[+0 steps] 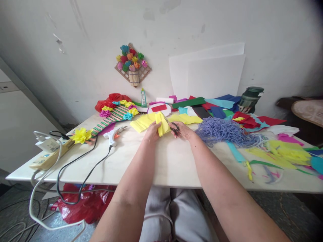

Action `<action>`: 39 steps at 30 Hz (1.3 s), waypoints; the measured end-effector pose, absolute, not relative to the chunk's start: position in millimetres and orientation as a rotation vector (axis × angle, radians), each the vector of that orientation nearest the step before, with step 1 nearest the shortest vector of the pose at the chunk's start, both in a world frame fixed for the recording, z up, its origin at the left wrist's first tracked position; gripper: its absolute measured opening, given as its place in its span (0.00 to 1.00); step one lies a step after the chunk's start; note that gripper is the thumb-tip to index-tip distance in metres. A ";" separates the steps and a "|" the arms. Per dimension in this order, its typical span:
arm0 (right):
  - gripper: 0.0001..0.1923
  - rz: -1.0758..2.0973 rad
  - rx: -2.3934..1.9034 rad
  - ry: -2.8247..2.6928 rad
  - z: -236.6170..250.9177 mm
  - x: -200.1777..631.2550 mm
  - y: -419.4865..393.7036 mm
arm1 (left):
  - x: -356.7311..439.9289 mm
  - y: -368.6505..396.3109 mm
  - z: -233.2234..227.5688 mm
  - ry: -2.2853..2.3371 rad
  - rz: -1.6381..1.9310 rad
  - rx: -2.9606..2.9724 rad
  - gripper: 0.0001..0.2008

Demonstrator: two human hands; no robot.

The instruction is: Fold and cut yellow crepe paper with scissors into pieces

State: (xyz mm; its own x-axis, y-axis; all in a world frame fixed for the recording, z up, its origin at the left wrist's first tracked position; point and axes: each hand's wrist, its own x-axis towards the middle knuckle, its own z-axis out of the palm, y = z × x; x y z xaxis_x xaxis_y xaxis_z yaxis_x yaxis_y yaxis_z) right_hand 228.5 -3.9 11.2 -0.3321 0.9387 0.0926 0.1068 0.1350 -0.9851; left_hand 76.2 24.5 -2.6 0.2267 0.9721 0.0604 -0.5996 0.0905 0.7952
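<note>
My left hand (152, 130) grips a folded piece of yellow crepe paper (161, 123) over the middle of the white table (161, 161). My right hand (182, 130) holds a pair of dark-handled scissors (171, 125), whose blades reach up into the yellow paper. More yellow paper strips (185, 118) lie flat just behind both hands.
A white glue gun (114, 134) with a black cord lies left of my hands, beside a striped stick frame with paper flowers (111, 116) and a power strip (47, 153). A pile of lilac yarn (222, 131) and coloured paper scraps (282, 151) fill the right side. A red bag (85, 205) sits under the table.
</note>
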 end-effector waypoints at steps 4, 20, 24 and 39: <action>0.18 1.268 -1.047 -1.602 15.0 229.4 -6.4 | 76.6 24.7 -2.9 0.557 1.228 0.824 0.08; 0.17 1.227 -1.080 -1.660 13.5 233.3 -4.3 | 75.1 26.8 -5.3 0.548 1.213 0.871 0.08; 0.17 1.248 -1.034 -1.648 13.8 234.3 -5.1 | 74.9 26.1 -4.4 0.538 1.202 0.882 0.07; 0.18 1.212 -1.097 -1.662 9.6 231.4 -1.2 | 74.8 26.2 -4.5 0.555 1.196 0.911 0.08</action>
